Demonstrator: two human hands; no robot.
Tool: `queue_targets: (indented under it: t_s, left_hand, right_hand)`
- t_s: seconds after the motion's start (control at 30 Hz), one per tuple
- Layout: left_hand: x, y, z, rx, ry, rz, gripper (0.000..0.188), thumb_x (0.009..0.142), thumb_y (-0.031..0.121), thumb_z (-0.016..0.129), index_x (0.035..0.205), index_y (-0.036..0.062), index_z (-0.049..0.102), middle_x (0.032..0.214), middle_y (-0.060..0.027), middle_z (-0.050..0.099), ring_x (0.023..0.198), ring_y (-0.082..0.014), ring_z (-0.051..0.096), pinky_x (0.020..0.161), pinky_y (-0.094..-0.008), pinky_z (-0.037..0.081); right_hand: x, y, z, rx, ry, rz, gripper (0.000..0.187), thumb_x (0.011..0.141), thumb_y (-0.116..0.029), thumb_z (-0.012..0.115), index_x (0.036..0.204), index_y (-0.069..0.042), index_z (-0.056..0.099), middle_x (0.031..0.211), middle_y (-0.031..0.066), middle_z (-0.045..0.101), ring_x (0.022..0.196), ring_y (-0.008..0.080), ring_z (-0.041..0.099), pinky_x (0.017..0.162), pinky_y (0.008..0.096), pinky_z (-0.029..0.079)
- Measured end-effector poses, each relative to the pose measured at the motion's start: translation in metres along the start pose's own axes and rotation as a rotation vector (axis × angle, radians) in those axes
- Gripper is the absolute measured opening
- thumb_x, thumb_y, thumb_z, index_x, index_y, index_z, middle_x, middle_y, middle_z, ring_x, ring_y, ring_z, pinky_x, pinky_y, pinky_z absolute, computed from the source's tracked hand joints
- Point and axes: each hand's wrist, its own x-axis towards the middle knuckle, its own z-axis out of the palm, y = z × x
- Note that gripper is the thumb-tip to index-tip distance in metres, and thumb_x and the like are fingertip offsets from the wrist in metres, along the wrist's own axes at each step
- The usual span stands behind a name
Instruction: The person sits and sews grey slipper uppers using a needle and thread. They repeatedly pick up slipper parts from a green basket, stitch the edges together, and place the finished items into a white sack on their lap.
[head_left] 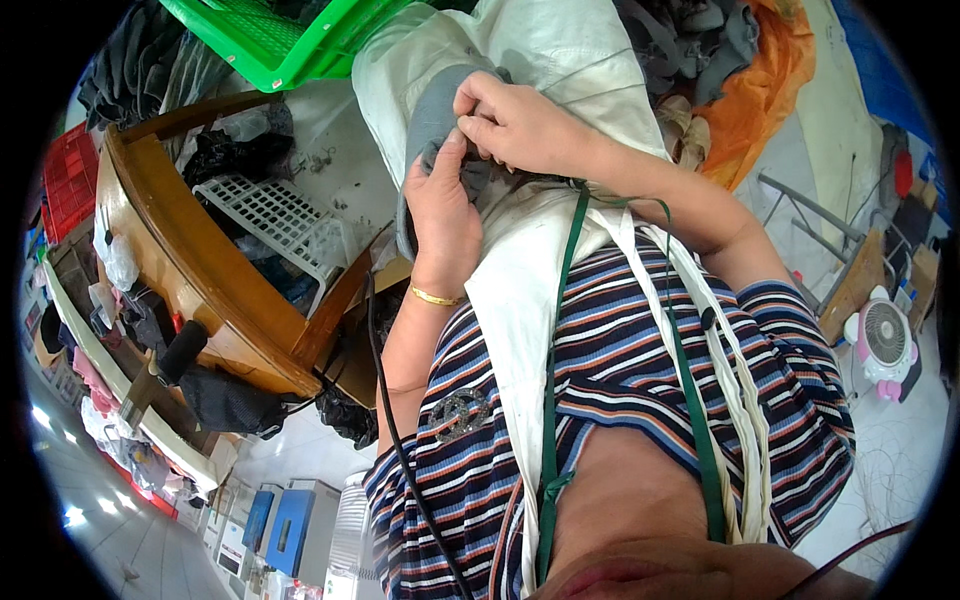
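grey fabric piece [432, 120]: landmark. Lies on the white apron [520, 290] over the lap, folded edge bunched between both hands.
left hand [443, 210]: just below the grey piece, thumb and fingers pinched on its lower edge; gold bangle [436, 296] at the wrist. Looks like it anchors the cloth so the edge stays taut.
right hand [520, 125]: right of the grey piece, fingertips closed on the same edge, touching the left thumb. Two-point pinch, probably to work a seam or a small spot.
green strap [556, 350]: runs down the apron below the grey piece; apron tie, likely.
wooden bench [190, 270]: left of the grey piece, within reach; white plastic tray [265, 215] and dark scraps on it.
green crate [270, 40]: above-left of the grey piece, cut off by the frame.
small fan [885, 340]: far right of the grey piece, on the floor.
hidden: what sits between the fingertips, whether thread, tag or needle, cannot tell. Far side of the grey piece covered by the hands. Dark pile above it too blurred to name.
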Motion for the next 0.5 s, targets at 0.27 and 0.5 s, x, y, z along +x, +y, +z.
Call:
queue_targets:
  t_s: [0.27,0.5]
  left_hand:
    - [0.004,-0.015,-0.013,0.050,-0.073,0.048,0.020,0.099,0.015,0.062,0.113,0.0024,0.062,0.109,-0.0051,0.066,0.093,-0.0128,0.063,0.083,-0.0288,0.051]
    - [0.010,-0.009,-0.017,0.002,-0.025,0.011,0.021,0.100,0.018,0.059,0.110,0.0000,0.063,0.104,-0.0060,0.067,0.096,-0.0144,0.061,0.086,-0.0293,0.049]
  right_hand:
    - [0.016,0.004,-0.012,-0.546,0.079,-0.473,0.017,0.091,-0.022,0.064,0.102,-0.009,0.064,0.091,0.0101,0.064,0.085,0.0306,0.064,0.073,0.0372,0.051]
    - [0.013,-0.031,-0.020,0.281,-0.060,-0.222,0.017,0.099,-0.024,0.059,0.105,-0.008,0.060,0.085,0.0013,0.064,0.070,0.0117,0.065,0.057,0.0243,0.050]
